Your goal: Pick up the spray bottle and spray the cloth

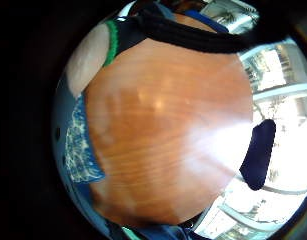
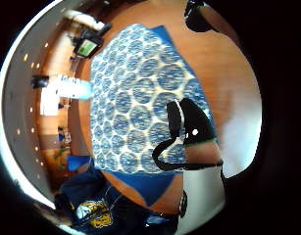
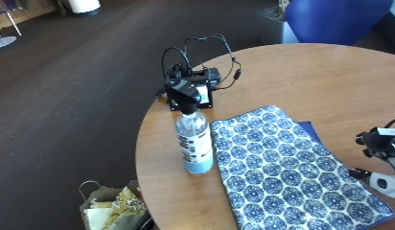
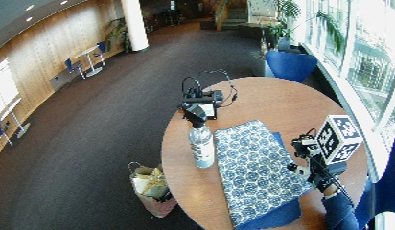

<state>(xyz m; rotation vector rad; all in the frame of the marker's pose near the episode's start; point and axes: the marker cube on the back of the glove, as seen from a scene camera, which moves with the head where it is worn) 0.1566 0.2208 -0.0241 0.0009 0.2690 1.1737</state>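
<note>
Wooden table (image 3: 299, 81): round, brown, carrying everything below; seen from the outside view.
Paper bag (image 3: 114, 206): on the dark floor just beside the table's left edge, stuffed with crumpled paper.
Black device (image 3: 192, 88): near the table's far-left edge, behind the bottle, with thin black wires looping up from it.
Spray bottle (image 3: 193, 139): clear, with a black spray head and a white label; upright on the table near its left edge, just beside the cloth's left side, apart from the hand.
Cloth (image 3: 287, 167): blue with a white round pattern, spread flat on the table to the right of the bottle, with a plain blue layer showing along its far and near edges.
Right hand (image 4: 322, 170): gloved, over the table at the cloth's right edge, well apart from the bottle; holding nothing that shows.
Fingers: cannot tell whether spread or curled; only one black gloved finger (image 2: 196, 125) shows in the thumb-side palm view, over the cloth.
Blue chair (image 3: 341, 19): beyond the table's far side.
</note>
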